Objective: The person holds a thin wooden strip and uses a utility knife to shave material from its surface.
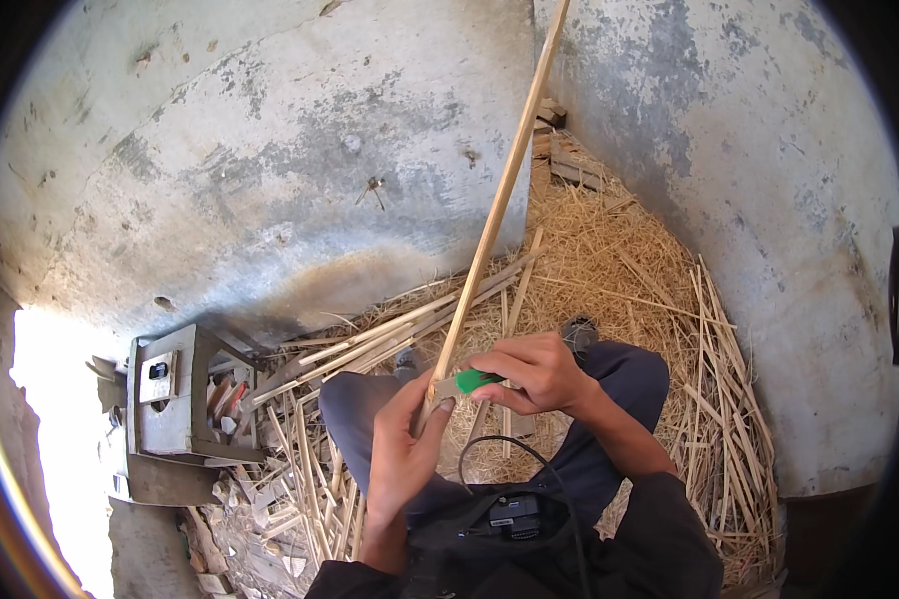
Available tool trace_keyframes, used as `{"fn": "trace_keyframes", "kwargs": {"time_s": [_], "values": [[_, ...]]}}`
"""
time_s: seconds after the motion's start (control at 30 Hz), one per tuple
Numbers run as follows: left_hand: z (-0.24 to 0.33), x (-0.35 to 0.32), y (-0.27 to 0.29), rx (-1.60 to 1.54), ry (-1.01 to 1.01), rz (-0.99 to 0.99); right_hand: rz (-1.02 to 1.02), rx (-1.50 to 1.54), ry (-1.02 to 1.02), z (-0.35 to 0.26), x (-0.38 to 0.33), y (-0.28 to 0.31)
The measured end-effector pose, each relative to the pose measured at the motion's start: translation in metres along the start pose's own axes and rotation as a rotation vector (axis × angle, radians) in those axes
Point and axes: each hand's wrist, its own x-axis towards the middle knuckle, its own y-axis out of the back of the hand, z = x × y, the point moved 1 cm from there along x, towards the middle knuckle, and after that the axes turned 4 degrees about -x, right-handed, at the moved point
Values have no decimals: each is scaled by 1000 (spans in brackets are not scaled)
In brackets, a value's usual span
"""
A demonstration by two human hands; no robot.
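head view, step: i'd keep the green-handled tool shallow along the long bamboo strip, paring away from me.
left hand: fingers curled shut, pinching the strip's lower end above my knees.
right hand: closed around the tool, pressed against the strip.
strip: slants up toward the concrete wall.

The long stick was pale tan, and the small tool pressed against its lower end was bright green. Below the stick lay golden-yellow straw and cream-coloured split strips, crossed by dark navy trousers and black sleeves. Left of the stick stood a grey wooden box, backed by a mottled grey-white wall with darker blotches.
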Motion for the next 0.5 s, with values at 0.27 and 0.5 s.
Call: {"fn": "trace_keyframes", "kwargs": {"time_s": [0.27,0.5], "values": [[2,-1,-1,-27,34,-24,52,-11,9,-3,1,-2],[4,-2,1,-47,113,-104,65,-61,-9,-7,2,-2]]}}
